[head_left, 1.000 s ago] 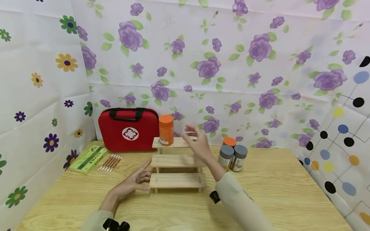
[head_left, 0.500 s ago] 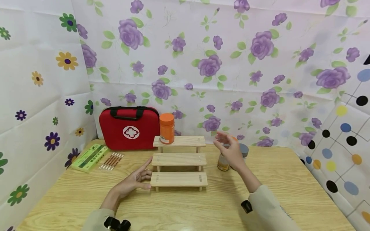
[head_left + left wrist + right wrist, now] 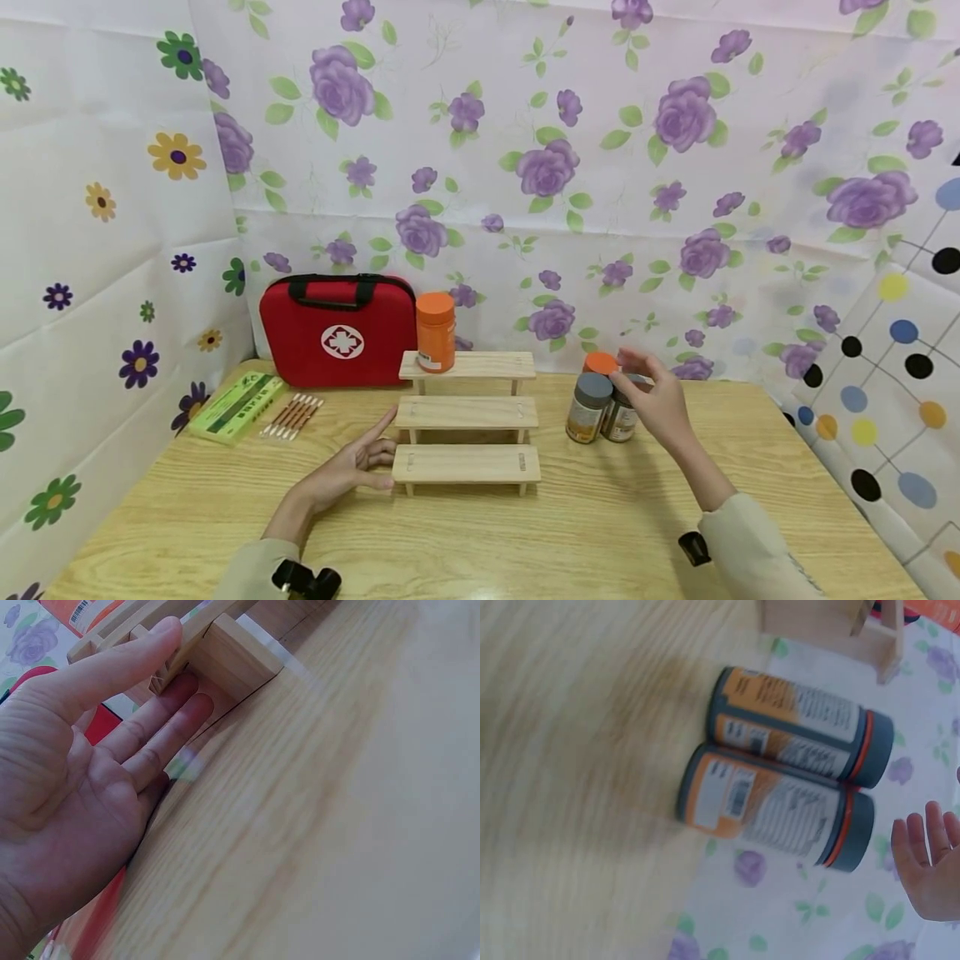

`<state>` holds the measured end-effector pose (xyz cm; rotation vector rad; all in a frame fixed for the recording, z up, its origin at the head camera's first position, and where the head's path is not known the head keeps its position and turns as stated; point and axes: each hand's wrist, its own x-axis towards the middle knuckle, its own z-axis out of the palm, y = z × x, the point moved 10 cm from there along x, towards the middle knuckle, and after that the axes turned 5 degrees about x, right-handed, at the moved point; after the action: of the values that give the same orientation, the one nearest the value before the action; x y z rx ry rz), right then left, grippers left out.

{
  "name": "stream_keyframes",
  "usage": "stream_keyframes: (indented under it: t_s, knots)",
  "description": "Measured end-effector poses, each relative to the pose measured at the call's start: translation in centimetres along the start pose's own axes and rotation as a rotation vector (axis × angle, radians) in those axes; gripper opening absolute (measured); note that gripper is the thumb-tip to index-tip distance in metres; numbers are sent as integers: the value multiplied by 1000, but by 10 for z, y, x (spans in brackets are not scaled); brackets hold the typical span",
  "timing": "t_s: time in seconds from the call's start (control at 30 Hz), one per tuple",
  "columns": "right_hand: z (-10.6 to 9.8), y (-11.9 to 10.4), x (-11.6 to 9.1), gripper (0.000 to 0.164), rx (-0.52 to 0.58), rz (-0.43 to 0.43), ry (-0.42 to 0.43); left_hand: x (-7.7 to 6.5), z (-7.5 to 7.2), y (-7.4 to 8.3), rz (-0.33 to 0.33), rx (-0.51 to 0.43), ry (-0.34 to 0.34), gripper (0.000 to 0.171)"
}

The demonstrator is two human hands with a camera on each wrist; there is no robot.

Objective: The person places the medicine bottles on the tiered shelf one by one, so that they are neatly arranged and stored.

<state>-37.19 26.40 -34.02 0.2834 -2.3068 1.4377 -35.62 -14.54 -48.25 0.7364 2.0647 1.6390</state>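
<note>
A three-step wooden stand (image 3: 467, 463) occupies the middle of the table, with an orange bottle (image 3: 436, 342) upright on the left of its top step. My left hand (image 3: 337, 477) rests against the stand's left side, index finger extended along it. In the left wrist view its thumb and fingertips (image 3: 196, 709) touch the wood. My right hand (image 3: 660, 407) hovers by the jars, fingers apart, near an orange lid (image 3: 601, 363). Two grey-lidded jars, a front one (image 3: 588, 410) and one to its right (image 3: 618, 421), stand close together, partly hiding the orange-lidded bottle.
Behind the stand's left is a red first-aid case (image 3: 337, 333). A green box (image 3: 238, 407) and a pack of cotton swabs (image 3: 292, 415) lie in front of it. Flowered cloth (image 3: 480, 167) walls the wooden table's (image 3: 480, 550) back.
My right hand has moved right, from beside the stand's top step to the jars. My left hand has stayed at the stand; the orange bottle has not moved.
</note>
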Motion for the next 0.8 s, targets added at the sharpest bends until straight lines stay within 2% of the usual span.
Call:
stream_keyframes:
  t_s: [0.27,0.53,0.8]
  knots:
    - [-11,26,-5,50,-28,54,15,0,0,1,-6,27,7,102]
    - [-10,57,-10,63,59,215,-39,0,0,2,-10,24,12,102]
    - [-1,71,-16,71,124,297,-95,0,0,1,-4,13,7,102]
